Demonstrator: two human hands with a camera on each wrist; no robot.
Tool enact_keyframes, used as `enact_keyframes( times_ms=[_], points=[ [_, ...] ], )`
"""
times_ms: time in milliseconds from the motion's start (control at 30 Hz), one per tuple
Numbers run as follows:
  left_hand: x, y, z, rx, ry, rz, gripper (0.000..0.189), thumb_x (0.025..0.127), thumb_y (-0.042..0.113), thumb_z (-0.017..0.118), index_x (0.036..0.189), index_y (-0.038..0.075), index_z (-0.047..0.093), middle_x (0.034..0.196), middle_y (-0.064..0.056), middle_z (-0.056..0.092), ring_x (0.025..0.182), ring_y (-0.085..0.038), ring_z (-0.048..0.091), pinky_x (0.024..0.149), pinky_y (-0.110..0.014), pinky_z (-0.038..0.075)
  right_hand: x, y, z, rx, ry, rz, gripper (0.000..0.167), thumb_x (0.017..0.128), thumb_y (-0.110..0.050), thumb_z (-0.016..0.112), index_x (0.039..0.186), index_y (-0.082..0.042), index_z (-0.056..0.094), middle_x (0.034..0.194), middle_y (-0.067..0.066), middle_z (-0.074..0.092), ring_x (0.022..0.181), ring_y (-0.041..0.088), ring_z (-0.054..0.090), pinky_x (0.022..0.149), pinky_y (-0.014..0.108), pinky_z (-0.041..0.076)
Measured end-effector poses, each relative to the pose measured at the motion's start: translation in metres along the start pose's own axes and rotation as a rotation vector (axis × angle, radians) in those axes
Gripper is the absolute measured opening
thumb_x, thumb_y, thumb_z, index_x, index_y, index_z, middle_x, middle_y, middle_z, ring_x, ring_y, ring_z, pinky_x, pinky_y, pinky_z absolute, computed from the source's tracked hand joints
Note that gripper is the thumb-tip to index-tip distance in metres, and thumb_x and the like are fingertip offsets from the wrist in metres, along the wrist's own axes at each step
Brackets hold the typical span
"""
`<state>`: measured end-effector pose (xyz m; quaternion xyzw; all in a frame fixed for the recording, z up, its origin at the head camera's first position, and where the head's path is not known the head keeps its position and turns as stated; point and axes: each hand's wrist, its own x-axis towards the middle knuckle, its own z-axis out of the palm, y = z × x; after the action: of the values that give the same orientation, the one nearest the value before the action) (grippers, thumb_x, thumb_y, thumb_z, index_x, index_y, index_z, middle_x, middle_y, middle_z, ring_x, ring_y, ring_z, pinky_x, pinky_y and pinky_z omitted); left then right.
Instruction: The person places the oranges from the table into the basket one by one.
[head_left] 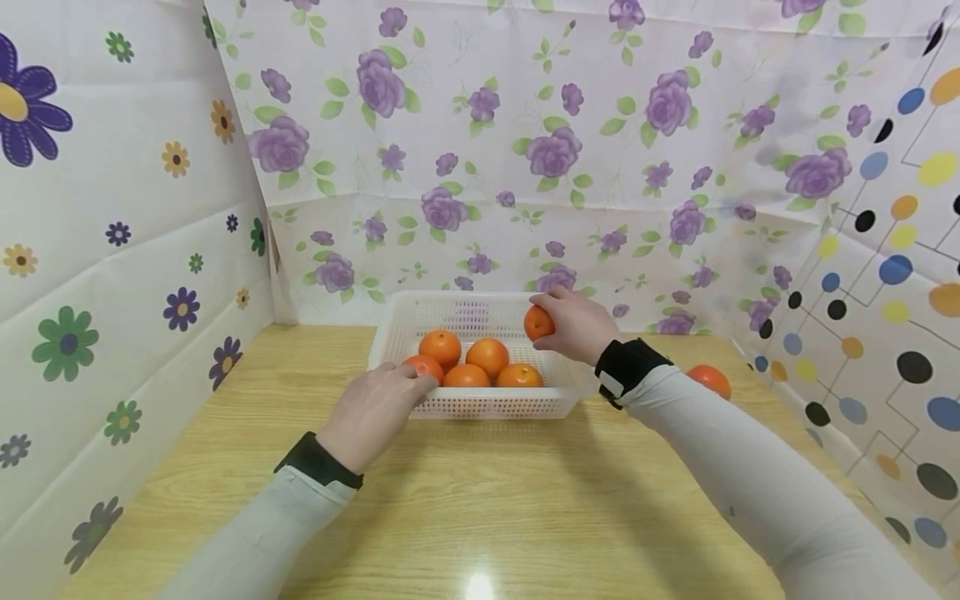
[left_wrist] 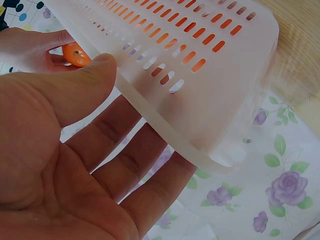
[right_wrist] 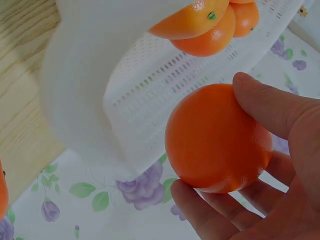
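Your right grip [head_left: 576, 324] pinches an orange [head_left: 538, 323] at two o'clock of the perforated basket [head_left: 487, 403], your left grip [head_left: 380, 407] its eight-o'clock rim [left_wrist: 150, 114].

Glossy orange [right_wrist: 216, 139]; matt plastic basket [left_wrist: 215, 115]

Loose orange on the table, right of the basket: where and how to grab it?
Probably across its widest part, coming from above. The orange looks round, with no handle, and lies on the table apart from the basket, so its top looks reachable. The right sleeve hides part of it in the head view.
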<state>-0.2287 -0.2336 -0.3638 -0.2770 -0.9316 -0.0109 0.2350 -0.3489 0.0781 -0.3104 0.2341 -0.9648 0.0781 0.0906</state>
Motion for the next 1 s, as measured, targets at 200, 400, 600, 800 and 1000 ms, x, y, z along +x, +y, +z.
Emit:
enact_keyframes(
  times_ms=[200, 400, 600, 800, 1000],
  points=[
    [0.001, -0.001, 0.000, -0.009, -0.020, -0.012, 0.032, 0.088, -0.006, 0.088, 0.107, 0.018, 0.079, 0.089, 0.000, 0.069, 0.070, -0.021, 0.056, 0.063, -0.033, 0.055, 0.007, -0.002, 0.004, -0.008, -0.009, -0.011, 0.076, 0.090, -0.027, 0.095, 0.155, -0.005, 0.060, 0.149, 0.022, 0.060, 0.126, 0.043, 0.064, 0.102, 0.058, 0.057],
    [0.001, -0.002, 0.000, -0.012, -0.026, -0.008, 0.033, 0.088, -0.008, 0.086, 0.106, 0.018, 0.078, 0.087, 0.000, 0.068, 0.070, -0.021, 0.055, 0.063, -0.033, 0.054, 0.013, -0.004, 0.008, 0.008, -0.042, 0.006, 0.076, 0.092, -0.027, 0.093, 0.156, -0.006, 0.059, 0.151, 0.021, 0.059, 0.124, 0.042, 0.065, 0.100, 0.057, 0.058],
    [0.000, -0.001, 0.000, -0.006, -0.023, -0.012, 0.032, 0.089, -0.006, 0.087, 0.106, 0.019, 0.079, 0.087, 0.002, 0.066, 0.070, -0.020, 0.055, 0.062, -0.032, 0.053, 0.018, -0.005, 0.012, 0.016, -0.071, 0.023, 0.076, 0.093, -0.027, 0.092, 0.157, -0.007, 0.058, 0.151, 0.020, 0.059, 0.123, 0.041, 0.065, 0.099, 0.056, 0.058],
    [0.000, -0.001, 0.000, -0.006, -0.027, -0.015, 0.031, 0.089, -0.005, 0.087, 0.106, 0.019, 0.079, 0.087, 0.002, 0.066, 0.071, -0.021, 0.055, 0.062, -0.032, 0.053, 0.023, -0.005, 0.016, 0.013, -0.081, 0.032, 0.075, 0.092, -0.027, 0.093, 0.156, -0.007, 0.059, 0.148, 0.020, 0.060, 0.119, 0.040, 0.067, 0.098, 0.053, 0.059],
    [0.000, -0.001, 0.000, -0.004, -0.016, -0.009, 0.032, 0.088, -0.005, 0.088, 0.107, 0.019, 0.079, 0.088, 0.002, 0.067, 0.071, -0.021, 0.055, 0.063, -0.032, 0.053, 0.025, -0.010, 0.015, -0.006, -0.104, 0.049, 0.074, 0.093, -0.026, 0.092, 0.156, -0.007, 0.060, 0.149, 0.019, 0.060, 0.123, 0.040, 0.065, 0.100, 0.054, 0.058]
  ],
)
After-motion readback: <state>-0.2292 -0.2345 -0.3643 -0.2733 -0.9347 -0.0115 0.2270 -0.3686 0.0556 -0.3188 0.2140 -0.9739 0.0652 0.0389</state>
